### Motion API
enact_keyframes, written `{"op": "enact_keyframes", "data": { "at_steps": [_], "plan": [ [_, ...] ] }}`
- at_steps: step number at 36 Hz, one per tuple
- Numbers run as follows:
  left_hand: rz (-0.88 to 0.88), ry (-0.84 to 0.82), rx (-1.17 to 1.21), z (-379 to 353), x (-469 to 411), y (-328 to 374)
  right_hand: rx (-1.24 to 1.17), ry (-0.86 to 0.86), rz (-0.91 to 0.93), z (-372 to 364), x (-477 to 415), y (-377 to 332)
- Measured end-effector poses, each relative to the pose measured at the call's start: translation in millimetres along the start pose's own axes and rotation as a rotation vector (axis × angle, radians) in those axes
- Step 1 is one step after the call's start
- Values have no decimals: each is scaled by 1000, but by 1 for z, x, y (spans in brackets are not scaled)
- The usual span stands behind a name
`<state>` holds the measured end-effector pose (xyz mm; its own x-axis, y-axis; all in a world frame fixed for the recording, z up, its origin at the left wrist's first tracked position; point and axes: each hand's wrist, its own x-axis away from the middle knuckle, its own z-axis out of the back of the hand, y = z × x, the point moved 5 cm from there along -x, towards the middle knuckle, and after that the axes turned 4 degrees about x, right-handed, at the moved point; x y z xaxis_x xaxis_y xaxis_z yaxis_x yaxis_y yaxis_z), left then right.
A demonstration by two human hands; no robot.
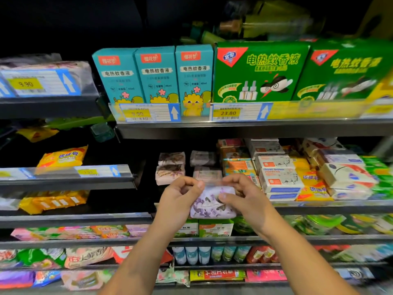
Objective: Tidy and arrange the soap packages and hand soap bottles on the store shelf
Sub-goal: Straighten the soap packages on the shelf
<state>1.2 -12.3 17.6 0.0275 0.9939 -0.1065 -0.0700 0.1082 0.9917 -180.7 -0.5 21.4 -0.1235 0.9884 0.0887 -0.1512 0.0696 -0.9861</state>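
— Bare forearms (297,258) come up from the bottom edge. What are the hands doing?

— Both grip one lavender-printed soap package (212,204). The left hand (178,194) pinches its upper left corner with curled fingers and thumb. The right hand (244,194) curls over its upper right corner, thumb pressed on the front.

— Where is that package?

— Between the two hands, in front of the shelf edge (331,206), tilted with its printed face towards the camera.

— And just behind the hands?

— Past the left hand's knuckles, two flower-printed soap packages (170,167) lie stacked. Straight behind the held package is a pink soap package (207,174), with a greyish one above it.

— To the right hand's side?

— Stacked white goat soap boxes (278,179), then yellow soap packages (312,188), blurred further out.

— Below the hands?

— Green mosquito coil boxes (214,228) on the next shelf down.

— Above?

— Three teal mosquito liquid boxes (156,75) over the left hand, and green mosquito liquid boxes (259,75) over the right, with a 23.80 price tag (228,113).
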Motion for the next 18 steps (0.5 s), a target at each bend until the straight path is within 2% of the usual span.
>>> {"op": "enact_keyframes", "data": {
  "at_steps": [4, 7, 10, 12, 15, 18],
  "plan": [
    [67, -94, 64, -1, 6, 0, -26, 31, 18, -1, -2, 1],
    [60, -265, 105, 5, 10, -4, -206, 54, -47, 0, 1, 2],
    [13, -424, 13, 11, 11, -5, -388, 22, -139, -2, 1, 4],
    [-41, -391, -84, 15, 11, -2, -467, -8, -201, -3, 1, 7],
    [-164, -219, -213, 23, 6, 2, -557, -136, -248, -8, 3, 9],
    [-66, -166, -107, 22, 9, -3, -449, -299, -217, -10, 6, 7]
  ]
}}
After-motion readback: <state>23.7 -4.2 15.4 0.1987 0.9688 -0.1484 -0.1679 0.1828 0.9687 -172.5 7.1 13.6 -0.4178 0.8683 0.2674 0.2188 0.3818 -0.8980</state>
